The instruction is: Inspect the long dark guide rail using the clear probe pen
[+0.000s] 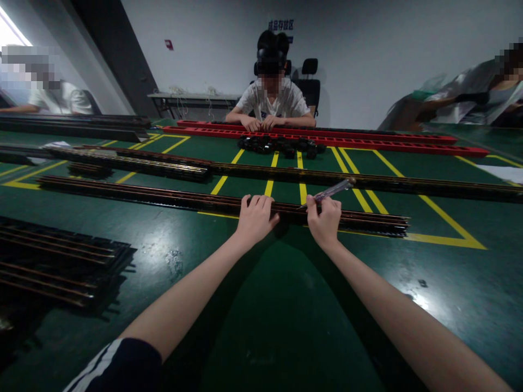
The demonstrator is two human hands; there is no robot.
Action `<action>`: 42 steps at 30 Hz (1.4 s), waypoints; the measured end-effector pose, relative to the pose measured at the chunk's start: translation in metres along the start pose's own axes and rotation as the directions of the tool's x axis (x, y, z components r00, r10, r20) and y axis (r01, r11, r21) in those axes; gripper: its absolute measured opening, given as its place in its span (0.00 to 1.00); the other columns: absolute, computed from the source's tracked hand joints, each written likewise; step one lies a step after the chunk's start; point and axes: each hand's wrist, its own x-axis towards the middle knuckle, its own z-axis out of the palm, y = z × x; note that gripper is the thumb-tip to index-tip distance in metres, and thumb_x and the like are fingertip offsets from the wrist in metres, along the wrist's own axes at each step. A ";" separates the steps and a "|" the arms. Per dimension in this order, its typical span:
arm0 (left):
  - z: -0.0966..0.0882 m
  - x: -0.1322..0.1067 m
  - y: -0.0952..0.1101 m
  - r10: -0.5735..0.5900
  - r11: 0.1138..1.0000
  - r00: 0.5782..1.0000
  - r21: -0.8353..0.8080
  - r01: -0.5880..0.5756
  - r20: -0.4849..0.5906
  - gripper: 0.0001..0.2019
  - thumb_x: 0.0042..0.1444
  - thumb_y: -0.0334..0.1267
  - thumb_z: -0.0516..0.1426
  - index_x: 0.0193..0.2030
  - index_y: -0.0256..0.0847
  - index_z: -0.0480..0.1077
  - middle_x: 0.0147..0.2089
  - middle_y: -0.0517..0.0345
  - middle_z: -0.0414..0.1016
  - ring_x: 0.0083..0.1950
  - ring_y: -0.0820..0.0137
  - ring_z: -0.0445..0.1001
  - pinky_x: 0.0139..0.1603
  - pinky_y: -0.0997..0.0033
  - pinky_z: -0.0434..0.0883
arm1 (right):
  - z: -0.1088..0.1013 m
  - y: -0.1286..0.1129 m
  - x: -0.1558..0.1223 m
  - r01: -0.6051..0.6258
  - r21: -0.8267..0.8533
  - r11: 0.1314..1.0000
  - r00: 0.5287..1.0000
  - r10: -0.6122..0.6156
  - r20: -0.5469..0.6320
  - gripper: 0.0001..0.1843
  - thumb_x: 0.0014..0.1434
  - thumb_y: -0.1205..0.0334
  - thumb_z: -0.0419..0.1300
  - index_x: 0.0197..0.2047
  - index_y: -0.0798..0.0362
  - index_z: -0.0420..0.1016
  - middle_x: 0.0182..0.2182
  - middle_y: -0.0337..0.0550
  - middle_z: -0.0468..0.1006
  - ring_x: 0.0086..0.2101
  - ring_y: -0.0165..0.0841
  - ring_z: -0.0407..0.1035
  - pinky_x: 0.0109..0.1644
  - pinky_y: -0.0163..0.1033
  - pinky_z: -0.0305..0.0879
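A long black rail with copper-coloured strips (pixel 183 199) lies across the green table in front of me. My left hand (pixel 255 219) holds the rail near its middle, fingers curled over the top and far side, thumb on the near side. In my closed right hand (pixel 324 219) is a screwdriver (pixel 335 188) with a clear handle. Its handle slants up and to the right, while the thin shaft points down-left at the rail's top. Whether the tip touches the rail is too small to tell.
More black rails (pixel 261 170) lie beyond mine, and a stack (pixel 61 245) sits at the left. Small black parts (pixel 281 146) lie in front of red slotted rails (pixel 347 139). A person (pixel 272 100) sits opposite; others are at both sides. Yellow lines mark the table (pixel 163 316).
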 end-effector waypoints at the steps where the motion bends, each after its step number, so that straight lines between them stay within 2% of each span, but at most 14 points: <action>1: 0.000 0.000 0.000 -0.005 1.000 1.000 -0.001 0.005 -0.001 0.17 0.60 0.43 0.49 0.51 0.35 0.67 0.51 0.47 0.74 0.54 0.58 0.68 0.60 0.52 0.57 | 0.000 0.000 0.000 -0.001 0.002 1.000 1.000 0.001 0.002 0.18 0.62 0.52 0.48 0.23 0.50 0.61 0.22 0.42 0.71 0.28 0.36 0.65 0.40 0.44 0.57; 20: -0.001 0.000 -0.002 -0.022 0.999 0.999 -0.027 0.023 0.030 0.17 0.61 0.41 0.49 0.52 0.37 0.67 0.53 0.47 0.73 0.54 0.59 0.68 0.60 0.52 0.57 | -0.001 -0.003 0.001 -0.027 0.004 1.000 0.999 0.027 0.040 0.20 0.63 0.49 0.46 0.23 0.50 0.62 0.23 0.42 0.71 0.29 0.36 0.65 0.40 0.45 0.56; 37: 0.002 0.000 -0.003 -0.023 0.999 1.000 -0.031 0.023 0.020 0.18 0.61 0.42 0.48 0.53 0.37 0.67 0.52 0.47 0.73 0.54 0.58 0.68 0.60 0.52 0.57 | -0.002 -0.001 0.001 -0.096 -0.012 0.995 0.992 0.094 -0.080 0.18 0.62 0.51 0.47 0.24 0.50 0.60 0.23 0.42 0.70 0.27 0.35 0.63 0.40 0.45 0.55; 42: 0.001 0.000 -0.004 -0.025 0.999 0.999 -0.041 0.026 0.030 0.18 0.60 0.41 0.49 0.54 0.37 0.67 0.53 0.48 0.73 0.55 0.58 0.68 0.60 0.51 0.57 | -0.002 0.000 0.001 -0.083 -0.009 0.997 0.996 0.082 -0.038 0.19 0.62 0.49 0.46 0.23 0.49 0.58 0.22 0.41 0.69 0.26 0.34 0.62 0.40 0.45 0.56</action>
